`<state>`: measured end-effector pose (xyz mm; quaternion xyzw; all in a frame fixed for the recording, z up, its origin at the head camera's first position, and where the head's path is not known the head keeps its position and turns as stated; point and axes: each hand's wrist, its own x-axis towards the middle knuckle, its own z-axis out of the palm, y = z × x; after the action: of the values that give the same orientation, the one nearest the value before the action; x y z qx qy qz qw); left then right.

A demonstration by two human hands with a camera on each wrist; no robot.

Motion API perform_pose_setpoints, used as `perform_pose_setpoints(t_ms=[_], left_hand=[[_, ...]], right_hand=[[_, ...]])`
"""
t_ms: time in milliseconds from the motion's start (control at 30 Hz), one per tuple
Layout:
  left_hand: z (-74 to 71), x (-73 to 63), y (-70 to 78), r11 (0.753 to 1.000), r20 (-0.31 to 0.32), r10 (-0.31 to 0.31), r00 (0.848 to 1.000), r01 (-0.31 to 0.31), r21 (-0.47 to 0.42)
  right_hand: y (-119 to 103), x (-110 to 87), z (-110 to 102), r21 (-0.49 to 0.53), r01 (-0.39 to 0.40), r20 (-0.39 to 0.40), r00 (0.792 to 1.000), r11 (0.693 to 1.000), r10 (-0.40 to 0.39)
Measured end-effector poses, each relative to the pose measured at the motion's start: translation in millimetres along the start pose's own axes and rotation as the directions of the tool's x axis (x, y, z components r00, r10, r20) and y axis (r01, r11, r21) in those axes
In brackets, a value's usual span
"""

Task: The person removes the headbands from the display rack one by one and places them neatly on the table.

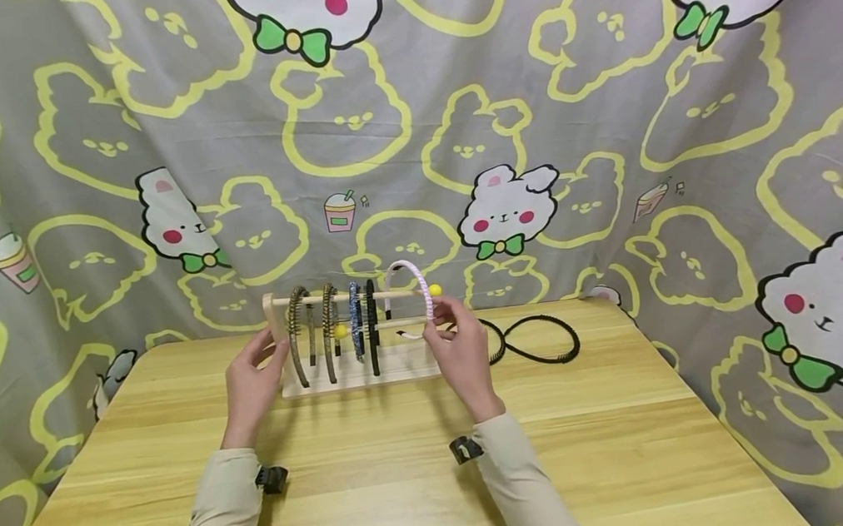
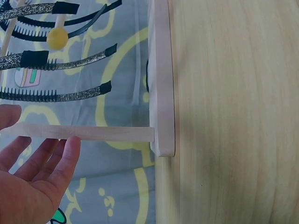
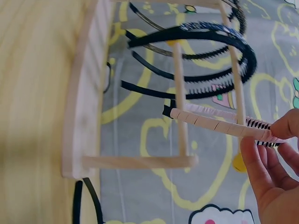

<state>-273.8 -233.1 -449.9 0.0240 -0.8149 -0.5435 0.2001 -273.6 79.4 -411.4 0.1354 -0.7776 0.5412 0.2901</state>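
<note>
A small wooden headband rack [image 1: 412, 371] stands on the table, its two rods ending in yellow balls. My left hand [image 1: 254, 378] grips the rack's left upright [image 2: 112, 133] between thumb and fingers. With thumb and fingertips, my right hand [image 1: 465, 358] pinches a pink-and-white headband [image 3: 219, 125] that hangs around the upper rod near its right end. Further left on the rods hang two brownish glittery headbands [image 1: 296, 341], a blue glittery headband [image 1: 355, 319] and a black headband [image 1: 374, 338]. Comb teeth line their inner sides.
Black headbands [image 1: 577, 341] lie on the wooden table [image 1: 381, 484] to the right of the rack, partly behind my right hand. A grey patterned curtain [image 1: 411, 139] hangs close behind the table's far edge and along both sides.
</note>
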Motion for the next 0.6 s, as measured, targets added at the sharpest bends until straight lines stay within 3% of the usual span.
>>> perform_pose_setpoints(t_ms=[333,600], left_hand=[[-0.3,-1.3,0.9,1.0,-0.001,-0.002,1.0,0.002,0.001],[-0.3,-2.6,2.7,1.0,0.002,-0.008,1.0,0.008,-0.005]], right_hand=[[-2.7,8.4,-26.2,0.075,-0.078,-0.062,0.995,0.994,0.083],[-2.1,16.0,-46.0,0.223,-0.176,-0.064,0.979,0.959,0.195]])
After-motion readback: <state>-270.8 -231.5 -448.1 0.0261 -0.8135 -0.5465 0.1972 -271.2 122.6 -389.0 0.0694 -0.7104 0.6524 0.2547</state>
